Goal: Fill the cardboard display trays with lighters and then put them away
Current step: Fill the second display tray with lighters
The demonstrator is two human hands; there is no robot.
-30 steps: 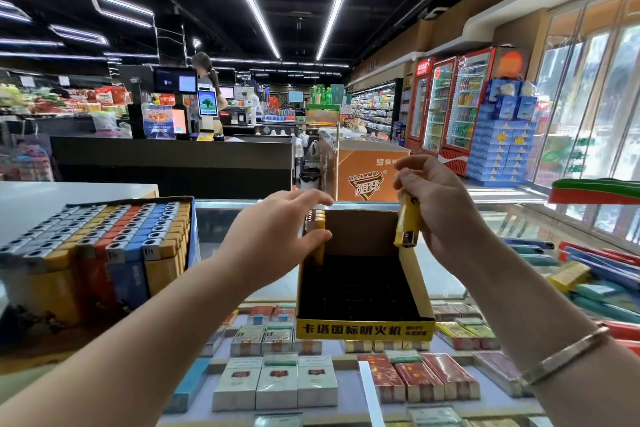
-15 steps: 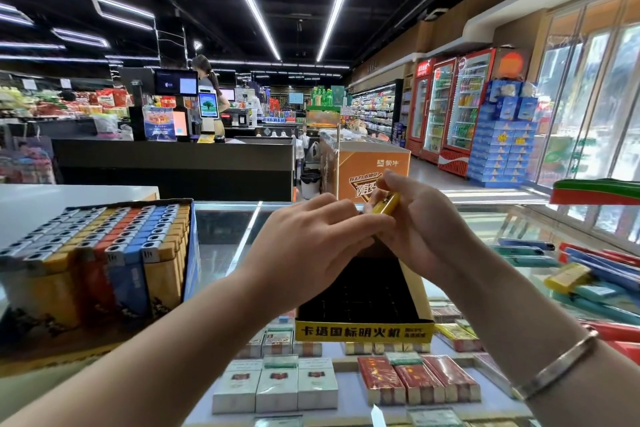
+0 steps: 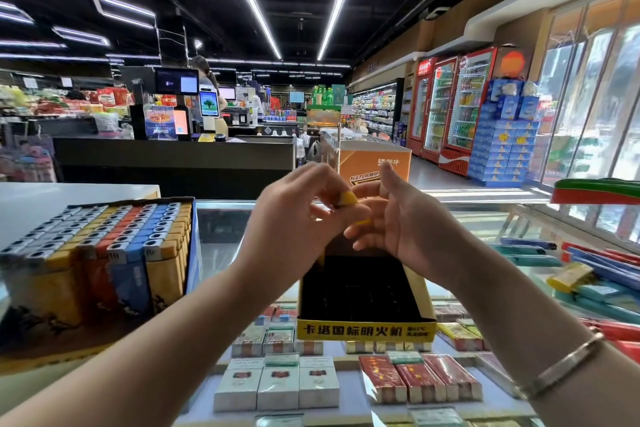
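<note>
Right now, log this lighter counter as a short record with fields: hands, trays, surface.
left hand: pinches a yellow lighter above the empty tray
right hand: fingers spread, beside the lighter
empty tray: yellow front, dark inside, no lighters visible
full tray: left, rows of lighters
surface: glass counter over cigarette packs

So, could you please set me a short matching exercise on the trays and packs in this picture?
Things:
1. yellow cardboard display tray
2. full cardboard tray of coloured lighters
3. small yellow lighter
4. white cigarette packs

Places:
A. under the glass counter
B. left on the counter
C. between both hands
D. below the hands, looks empty

Pairs: 1-D, 2-B, 3-C, 4-A
</note>
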